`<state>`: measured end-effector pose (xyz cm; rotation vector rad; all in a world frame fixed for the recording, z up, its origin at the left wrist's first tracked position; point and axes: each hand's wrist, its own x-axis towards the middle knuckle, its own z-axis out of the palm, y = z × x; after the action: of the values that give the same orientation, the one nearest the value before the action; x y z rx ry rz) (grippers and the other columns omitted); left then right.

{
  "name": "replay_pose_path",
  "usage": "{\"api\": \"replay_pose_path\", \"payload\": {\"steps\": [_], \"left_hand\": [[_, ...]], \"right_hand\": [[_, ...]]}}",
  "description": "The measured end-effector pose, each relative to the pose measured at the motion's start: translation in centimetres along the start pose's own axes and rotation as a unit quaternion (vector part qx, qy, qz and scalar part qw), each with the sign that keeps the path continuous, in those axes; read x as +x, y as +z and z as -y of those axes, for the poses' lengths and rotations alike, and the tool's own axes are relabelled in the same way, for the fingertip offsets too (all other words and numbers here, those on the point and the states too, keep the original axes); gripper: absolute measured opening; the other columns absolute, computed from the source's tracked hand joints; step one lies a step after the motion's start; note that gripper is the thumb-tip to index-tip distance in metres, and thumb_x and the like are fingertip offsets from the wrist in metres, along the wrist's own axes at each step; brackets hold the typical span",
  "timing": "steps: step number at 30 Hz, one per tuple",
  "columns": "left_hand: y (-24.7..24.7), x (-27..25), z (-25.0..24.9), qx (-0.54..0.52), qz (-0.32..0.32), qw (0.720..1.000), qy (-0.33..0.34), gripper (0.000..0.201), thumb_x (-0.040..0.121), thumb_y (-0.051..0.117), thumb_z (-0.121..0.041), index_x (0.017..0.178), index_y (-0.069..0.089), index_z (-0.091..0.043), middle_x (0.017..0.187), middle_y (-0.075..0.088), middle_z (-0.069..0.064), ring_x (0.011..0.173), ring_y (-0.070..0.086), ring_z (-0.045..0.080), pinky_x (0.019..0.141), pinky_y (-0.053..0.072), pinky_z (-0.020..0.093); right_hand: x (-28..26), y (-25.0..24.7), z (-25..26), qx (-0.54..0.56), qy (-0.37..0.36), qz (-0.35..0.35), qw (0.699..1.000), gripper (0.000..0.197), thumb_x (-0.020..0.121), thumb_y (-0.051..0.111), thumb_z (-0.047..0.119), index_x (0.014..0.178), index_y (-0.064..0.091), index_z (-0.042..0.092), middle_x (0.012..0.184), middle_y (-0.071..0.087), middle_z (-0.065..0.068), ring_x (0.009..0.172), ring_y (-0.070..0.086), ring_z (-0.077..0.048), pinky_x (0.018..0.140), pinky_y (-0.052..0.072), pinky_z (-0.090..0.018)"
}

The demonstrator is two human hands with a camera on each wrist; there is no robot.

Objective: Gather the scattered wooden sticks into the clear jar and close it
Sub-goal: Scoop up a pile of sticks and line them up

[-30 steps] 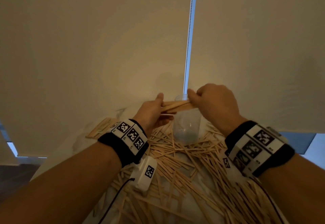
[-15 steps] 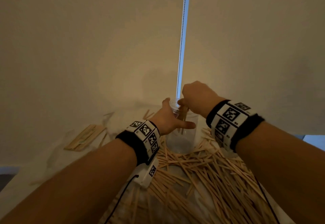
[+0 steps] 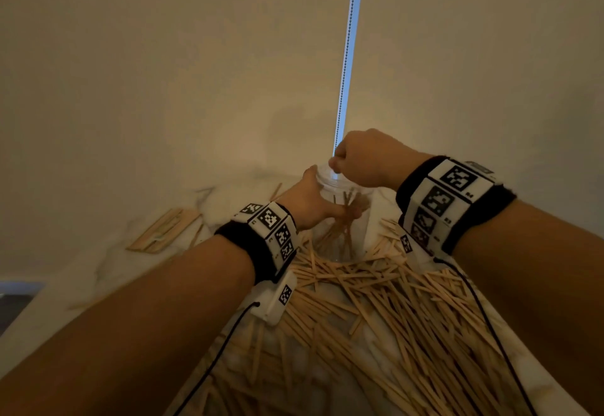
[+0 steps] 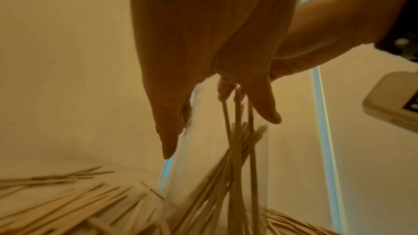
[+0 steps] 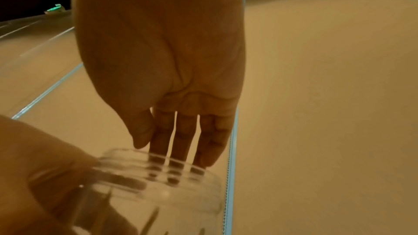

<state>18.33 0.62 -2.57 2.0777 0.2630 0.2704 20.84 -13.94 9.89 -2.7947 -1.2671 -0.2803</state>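
Note:
The clear jar [image 3: 358, 235] stands upright at the far end of a heap of scattered wooden sticks [image 3: 376, 301]. My left hand [image 3: 307, 203] grips its left side, thumb across the front. The left wrist view shows that hand [image 4: 217, 128] wrapped round the jar [image 4: 203, 167]. Several sticks [image 3: 340, 231] lean inside the glass, sticks [image 4: 237, 167] nearly upright. My right hand [image 3: 358, 162] hovers over the open mouth. In the right wrist view its fingers [image 5: 181, 140] are straight, point down at the rim of the jar [image 5: 162, 176], and hold nothing. No lid is in view.
A flat bundle of wider sticks [image 3: 163, 232] lies on the white table [image 3: 98, 271] at the left. A closed blind with a beaded cord [image 3: 346, 56] hangs right behind the jar. Black cables [image 3: 212, 360] run from the wrist cameras across the heap.
Both hands held a bundle of sticks above the jar. The right hand lowered it into the mouth and let go; the left hand moved to grip the jar.

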Motion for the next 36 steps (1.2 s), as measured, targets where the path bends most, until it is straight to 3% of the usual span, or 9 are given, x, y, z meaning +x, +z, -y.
{"api": "replay_pose_path", "payload": {"steps": [3,5,15,20,23,26,28,30,36], "left_hand": [[-1.2,-5.3,-3.7,0.050,-0.004,0.998,-0.048,0.145,0.040,0.090,-0.070,0.157,0.020,-0.021,0.149,0.049,0.000,0.134,0.049,0.021,0.109,0.043,0.045],[-2.2,-7.5,-4.6,0.108,0.021,0.991,-0.080,0.127,0.055,0.088,-0.063,0.154,0.029,-0.011,0.149,0.049,0.005,0.133,0.049,0.023,0.111,0.041,0.045],[-6.4,-23.0,-5.6,0.254,0.115,0.951,-0.137,0.044,0.072,0.082,-0.052,0.103,0.073,-0.023,0.088,0.075,-0.009,0.080,0.072,0.006,0.076,0.058,0.026],[-9.2,-30.3,-4.0,0.391,0.185,0.874,-0.222,0.052,0.060,0.090,-0.055,0.095,0.070,-0.022,0.080,0.075,-0.003,0.063,0.067,0.009,0.058,0.053,0.022],[-9.8,-33.7,-2.8,0.456,0.230,0.811,-0.285,0.056,0.063,0.090,-0.052,0.104,0.064,-0.025,0.092,0.076,-0.001,0.069,0.074,0.011,0.064,0.057,0.025],[-9.3,-35.0,-2.0,0.496,0.241,0.783,-0.288,0.046,0.080,0.079,-0.045,0.113,0.068,-0.016,0.097,0.077,0.000,0.072,0.075,0.009,0.060,0.053,0.019],[-8.4,-34.9,-1.9,0.502,0.227,0.792,-0.263,0.040,0.087,0.072,-0.041,0.113,0.070,-0.010,0.097,0.078,0.002,0.057,0.067,-0.002,0.049,0.047,0.011],[-7.3,-34.4,-1.9,0.498,0.213,0.809,-0.229,0.032,0.089,0.070,-0.033,0.110,0.072,-0.009,0.094,0.078,0.002,0.044,0.055,-0.004,0.043,0.041,0.008],[-4.0,-31.4,-2.2,0.414,0.154,0.885,-0.148,0.022,0.085,0.076,-0.029,0.101,0.074,-0.014,0.089,0.078,-0.001,0.078,0.070,0.010,0.065,0.051,0.022]], "right_hand": [[-1.9,-1.0,0.4,0.050,0.009,-0.066,0.997,0.033,0.101,0.048,0.035,0.092,0.070,0.013,0.101,0.071,-0.013,0.081,0.060,-0.028,0.068,0.041,-0.031],[-3.7,-1.5,0.8,0.070,0.015,-0.084,0.994,0.032,0.099,0.049,0.036,0.094,0.072,0.014,0.099,0.070,-0.013,0.083,0.061,-0.029,0.068,0.041,-0.031],[-15.2,1.6,1.5,0.049,0.055,0.128,0.989,0.044,0.096,0.054,0.046,0.075,0.073,0.012,0.075,0.075,-0.007,0.065,0.069,-0.021,0.069,0.052,-0.030],[-19.6,4.0,-0.8,-0.004,0.107,0.189,0.976,0.062,0.093,0.053,0.059,0.065,0.069,0.006,0.060,0.070,-0.006,0.050,0.064,-0.019,0.066,0.058,-0.034],[-22.3,3.5,-1.3,-0.069,0.146,0.223,0.961,0.067,0.094,0.045,0.064,0.059,0.058,0.009,0.058,0.057,-0.001,0.049,0.050,-0.013,0.055,0.042,-0.026],[-24.2,3.1,-1.6,-0.163,0.175,0.280,0.930,0.074,0.092,0.030,0.075,0.082,0.067,0.011,0.072,0.056,0.001,0.055,0.047,-0.009,0.057,0.038,-0.026],[-24.8,3.3,-1.5,-0.196,0.179,0.313,0.912,0.081,0.088,0.024,0.081,0.100,0.068,0.014,0.075,0.059,0.002,0.058,0.050,-0.007,0.059,0.039,-0.025],[-24.8,3.7,-1.3,-0.185,0.183,0.335,0.906,0.081,0.081,0.025,0.086,0.087,0.065,0.016,0.072,0.058,0.004,0.061,0.051,-0.008,0.067,0.043,-0.026],[-24.0,4.3,1.1,-0.098,0.169,0.297,0.935,0.070,0.082,0.043,0.082,0.069,0.058,0.015,0.072,0.059,0.002,0.075,0.057,-0.017,0.089,0.047,-0.028]]}}
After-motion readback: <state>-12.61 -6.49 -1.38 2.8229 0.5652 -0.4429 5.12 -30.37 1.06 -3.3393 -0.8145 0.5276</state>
